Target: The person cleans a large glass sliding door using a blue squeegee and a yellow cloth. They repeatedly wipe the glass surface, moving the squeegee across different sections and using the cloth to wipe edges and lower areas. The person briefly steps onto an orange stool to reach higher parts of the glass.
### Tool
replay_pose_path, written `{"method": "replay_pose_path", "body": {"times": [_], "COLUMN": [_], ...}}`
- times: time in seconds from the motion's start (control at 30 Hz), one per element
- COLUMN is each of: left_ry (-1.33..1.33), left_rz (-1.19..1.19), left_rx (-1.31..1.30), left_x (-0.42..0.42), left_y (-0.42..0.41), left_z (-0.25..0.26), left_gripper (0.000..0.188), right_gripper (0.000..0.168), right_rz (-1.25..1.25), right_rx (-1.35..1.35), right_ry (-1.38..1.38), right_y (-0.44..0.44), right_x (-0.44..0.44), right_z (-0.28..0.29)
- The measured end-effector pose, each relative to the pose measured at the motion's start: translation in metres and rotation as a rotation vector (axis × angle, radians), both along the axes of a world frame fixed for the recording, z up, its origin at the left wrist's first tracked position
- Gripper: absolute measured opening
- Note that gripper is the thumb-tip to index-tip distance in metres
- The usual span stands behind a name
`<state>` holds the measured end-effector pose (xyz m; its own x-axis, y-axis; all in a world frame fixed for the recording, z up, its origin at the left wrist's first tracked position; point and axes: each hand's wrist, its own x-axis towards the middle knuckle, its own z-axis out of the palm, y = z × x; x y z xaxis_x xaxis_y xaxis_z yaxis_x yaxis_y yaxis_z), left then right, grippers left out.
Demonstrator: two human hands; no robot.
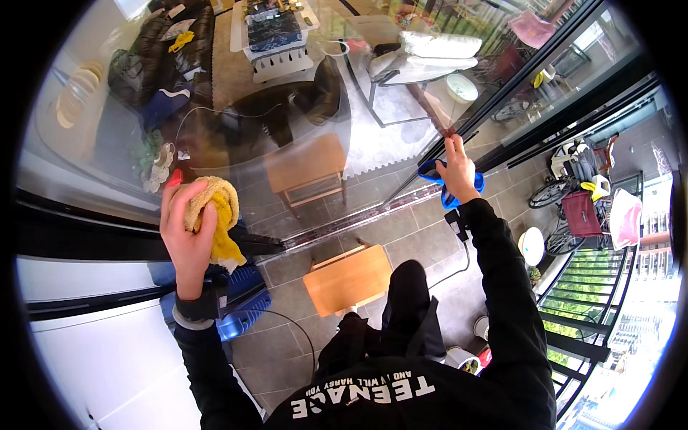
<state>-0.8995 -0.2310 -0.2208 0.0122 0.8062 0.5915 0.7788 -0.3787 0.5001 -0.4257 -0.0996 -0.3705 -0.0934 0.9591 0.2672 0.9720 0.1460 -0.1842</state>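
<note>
My left hand (185, 231) grips a bunched yellow cloth (224, 236) against or close to a large glass door pane (226, 140); a small red thing (174, 178) shows at its fingertips. My right hand (458, 172) is raised at the black door frame (473, 137), its fingertips at the frame's edge. A blue band-like thing (475, 183) hangs around or under this hand; how it is held is unclear. Both wrists bear dark straps with small boxes and cables.
A small wooden stool (349, 279) stands on the tiled floor below me. Blue plastic crates (244, 295) lie at the left beside a white cabinet (113, 365). The metal door track (333, 226) crosses the floor. At right are a bicycle (553, 193), a white basin (532, 246) and a balcony railing (578, 344).
</note>
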Motion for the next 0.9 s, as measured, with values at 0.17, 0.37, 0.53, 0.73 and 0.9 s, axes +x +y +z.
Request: {"method": "replay_pose_path", "body": {"times": [0.17, 0.37, 0.53, 0.73, 0.9], "left_ry": [-0.048, -0.018, -0.016, 0.003, 0.071], "left_rz": [0.004, 0.046, 0.074, 0.167, 0.215], "left_rx": [-0.026, -0.003, -0.020, 0.024, -0.270], "left_x": [0.000, 0.007, 0.005, -0.002, 0.022], "left_y": [-0.002, 0.000, 0.006, -0.002, 0.013], "left_z": [0.001, 0.004, -0.005, -0.021, 0.069], "left_gripper": [0.027, 0.030, 0.024, 0.025, 0.018], "right_gripper": [0.058, 0.059, 0.060, 0.054, 0.048], "right_rz": [-0.001, -0.009, 0.017, 0.073, 0.024], "right_rx": [-0.058, -0.013, 0.058, 0.102, -0.088], "right_ry": [0.011, 0.032, 0.070, 0.043, -0.121], "right_y": [-0.001, -0.002, -0.002, 0.006, 0.006], "right_x": [0.000, 0.002, 0.007, 0.003, 0.001], "right_z": [0.006, -0.004, -0.007, -0.005, 0.001]}}
